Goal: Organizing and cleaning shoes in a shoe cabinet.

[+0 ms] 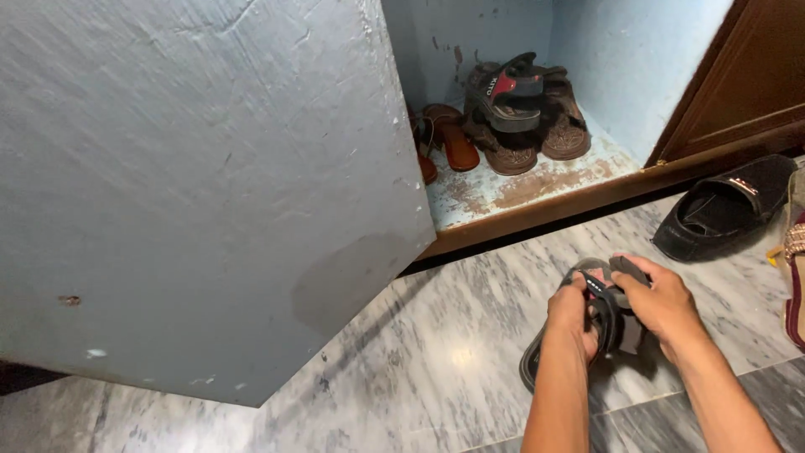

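Observation:
A black and grey strapped sandal (605, 329) lies on the marble floor (436, 352) at the lower right. My left hand (573, 317) grips its straps from the left side. My right hand (662, 300) holds the sandal's upper end and a dark strap. Both forearms come in from the bottom edge. The sandal's sole is partly hidden under my hands.
An open pale blue cupboard door (201, 193) fills the left half. Inside the cupboard (537, 180) sit brown sandals (520, 126) and orange-brown slippers (449, 138). A black loafer (725, 205) lies on the floor at the right, beside another shoe (795, 277) at the edge.

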